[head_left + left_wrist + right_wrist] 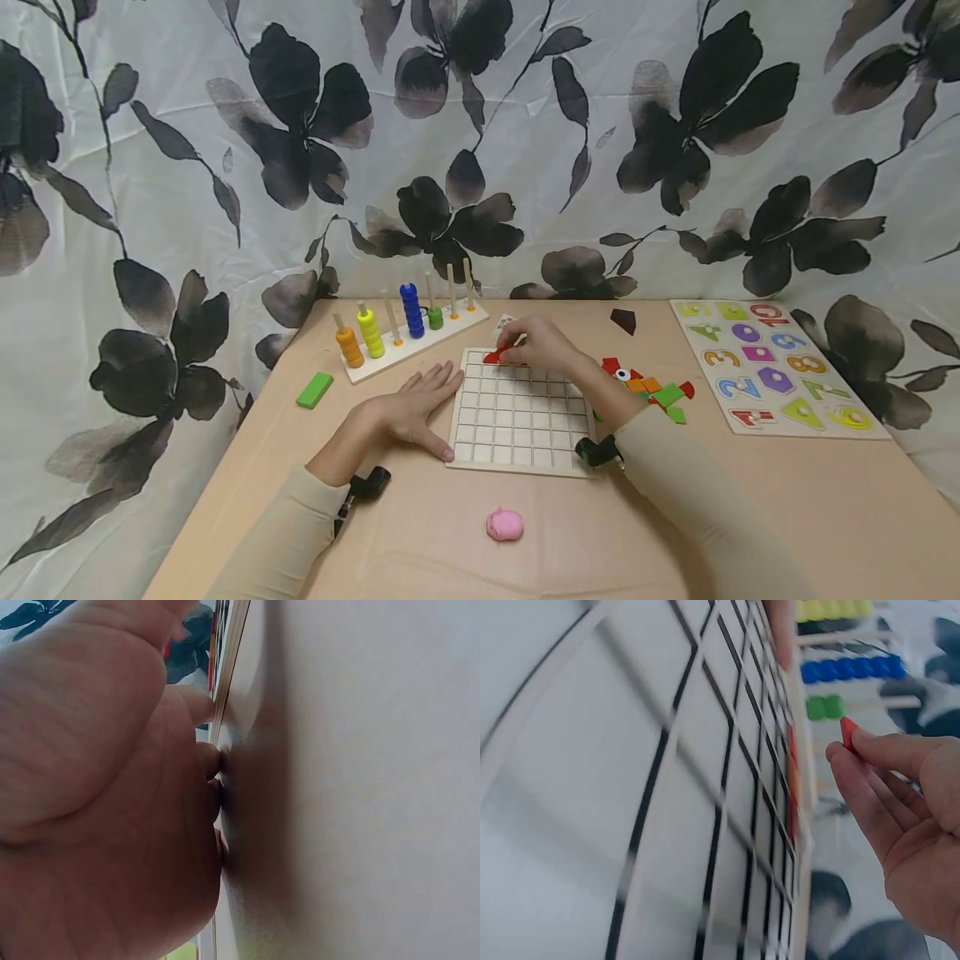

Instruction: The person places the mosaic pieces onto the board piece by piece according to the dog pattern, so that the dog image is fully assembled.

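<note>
Your right grip (pixel 538 343) pinches a red piece (pixel 848 733) above the grid board (pixel 517 417); left grip (pixel 408 411) lies wide, touching board edge.

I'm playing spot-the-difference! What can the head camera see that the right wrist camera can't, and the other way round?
Only the head view shows the pink lump, the number board and the green block.

Only the right wrist view shows the palm side of the right hand, with a red piece plainly pinched at its fingertips.

Both show the white grid board, the blue rings, yellow rings and green rings, and that same hand.
</note>
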Demonstrator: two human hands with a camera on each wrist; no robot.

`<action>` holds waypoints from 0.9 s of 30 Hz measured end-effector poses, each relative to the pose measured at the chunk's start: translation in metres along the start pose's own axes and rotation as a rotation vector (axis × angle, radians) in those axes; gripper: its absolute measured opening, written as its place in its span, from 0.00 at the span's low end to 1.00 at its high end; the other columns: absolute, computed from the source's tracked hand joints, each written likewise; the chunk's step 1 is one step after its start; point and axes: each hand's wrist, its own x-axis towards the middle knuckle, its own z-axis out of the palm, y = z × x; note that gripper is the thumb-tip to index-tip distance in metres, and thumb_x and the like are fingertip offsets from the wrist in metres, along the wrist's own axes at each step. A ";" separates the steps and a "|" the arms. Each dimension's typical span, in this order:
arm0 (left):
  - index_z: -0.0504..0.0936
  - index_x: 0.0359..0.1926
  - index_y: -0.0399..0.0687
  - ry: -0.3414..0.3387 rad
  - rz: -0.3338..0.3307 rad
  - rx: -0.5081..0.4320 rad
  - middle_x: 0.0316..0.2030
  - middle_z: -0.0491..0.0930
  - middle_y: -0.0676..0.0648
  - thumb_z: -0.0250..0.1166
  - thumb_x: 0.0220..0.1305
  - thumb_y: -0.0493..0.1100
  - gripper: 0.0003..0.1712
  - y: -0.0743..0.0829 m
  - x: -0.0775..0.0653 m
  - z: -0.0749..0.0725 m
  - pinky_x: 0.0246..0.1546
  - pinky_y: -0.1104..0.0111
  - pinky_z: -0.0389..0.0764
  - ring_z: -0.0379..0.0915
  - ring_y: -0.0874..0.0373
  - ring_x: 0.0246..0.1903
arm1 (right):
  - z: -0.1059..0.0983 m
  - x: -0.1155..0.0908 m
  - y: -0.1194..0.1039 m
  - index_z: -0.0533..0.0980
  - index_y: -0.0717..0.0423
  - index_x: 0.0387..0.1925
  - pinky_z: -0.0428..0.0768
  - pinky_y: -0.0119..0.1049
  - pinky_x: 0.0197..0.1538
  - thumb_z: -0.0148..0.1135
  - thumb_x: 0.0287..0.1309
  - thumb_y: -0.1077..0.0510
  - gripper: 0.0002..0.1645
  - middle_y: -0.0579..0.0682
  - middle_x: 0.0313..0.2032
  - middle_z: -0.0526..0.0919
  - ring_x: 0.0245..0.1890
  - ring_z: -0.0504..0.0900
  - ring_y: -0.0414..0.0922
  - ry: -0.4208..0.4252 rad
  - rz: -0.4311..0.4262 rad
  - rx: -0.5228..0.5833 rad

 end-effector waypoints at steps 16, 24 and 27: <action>0.34 0.76 0.50 0.004 0.016 0.014 0.75 0.28 0.40 0.67 0.38 0.78 0.76 0.000 -0.001 -0.001 0.71 0.49 0.32 0.22 0.45 0.74 | 0.045 0.034 -0.013 0.84 0.49 0.25 0.75 0.32 0.34 0.73 0.48 0.62 0.04 0.38 0.23 0.83 0.28 0.77 0.38 -0.093 -0.043 -0.120; 0.35 0.76 0.50 0.011 0.026 0.016 0.75 0.29 0.39 0.67 0.40 0.77 0.75 0.000 -0.001 0.000 0.71 0.47 0.33 0.23 0.44 0.74 | 0.046 0.032 -0.013 0.87 0.50 0.31 0.77 0.31 0.39 0.73 0.50 0.59 0.05 0.41 0.31 0.83 0.34 0.79 0.37 -0.134 -0.087 -0.264; 0.35 0.76 0.51 0.012 0.029 0.010 0.75 0.29 0.39 0.67 0.40 0.77 0.75 -0.001 0.000 0.000 0.71 0.47 0.32 0.23 0.44 0.74 | 0.044 0.031 -0.016 0.87 0.48 0.33 0.74 0.32 0.42 0.72 0.51 0.58 0.06 0.40 0.33 0.82 0.37 0.75 0.37 -0.150 -0.114 -0.352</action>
